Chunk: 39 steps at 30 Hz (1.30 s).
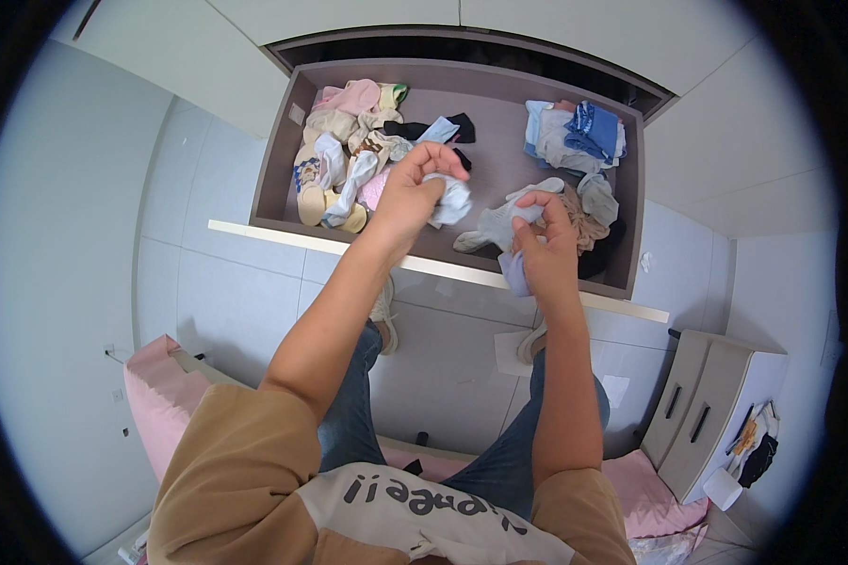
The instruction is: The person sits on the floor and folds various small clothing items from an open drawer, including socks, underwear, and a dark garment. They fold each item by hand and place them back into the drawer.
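An open drawer (491, 169) with a grey-brown inside lies before me, holding socks and folded clothes. My left hand (427, 180) is above its middle, fingers curled on a crumpled whitish cloth (452, 200), likely a sock. Over the front right part, my right hand (543, 236) pinches a pale lavender cloth (514, 274) that hangs over the drawer front. Close beside that hand lies a light grey sock (491, 224). Pink, cream and white socks (332, 127) fill the left side. Black socks (459, 127) with a light blue piece lie near the middle.
Folded clothes with a blue denim piece (593, 131) sit at the drawer's back right, with beige and grey fabric (585, 219) in front. The drawer's pale front edge (452, 270) runs below my forearms. A small cabinet (707, 409) stands at the right; pink bedding (162, 395) is behind me.
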### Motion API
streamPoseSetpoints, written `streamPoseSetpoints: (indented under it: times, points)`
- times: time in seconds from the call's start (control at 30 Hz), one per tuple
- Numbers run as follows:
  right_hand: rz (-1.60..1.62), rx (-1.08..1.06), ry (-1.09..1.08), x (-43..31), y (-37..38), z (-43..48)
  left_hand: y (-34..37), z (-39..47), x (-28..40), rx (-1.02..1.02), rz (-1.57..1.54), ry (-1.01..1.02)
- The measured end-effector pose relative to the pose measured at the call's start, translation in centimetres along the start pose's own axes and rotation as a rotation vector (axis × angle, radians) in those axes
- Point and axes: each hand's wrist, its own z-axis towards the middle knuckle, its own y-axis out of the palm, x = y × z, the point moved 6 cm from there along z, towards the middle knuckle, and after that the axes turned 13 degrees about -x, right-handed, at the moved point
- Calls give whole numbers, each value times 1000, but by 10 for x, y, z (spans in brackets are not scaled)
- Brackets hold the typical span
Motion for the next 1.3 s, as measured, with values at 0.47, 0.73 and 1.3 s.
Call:
streamPoseSetpoints:
  times: [0.47,0.73,1.3]
  points:
    - [-883,-280,-328,-27,36,-16,12,-1,-22,-158,257,-266]
    - [222,40,54,5,-3,4,24,-1,-8,-207,313,70]
    - [406,125,136,21,-15,1,13,-1,-4,-213,-359,13]
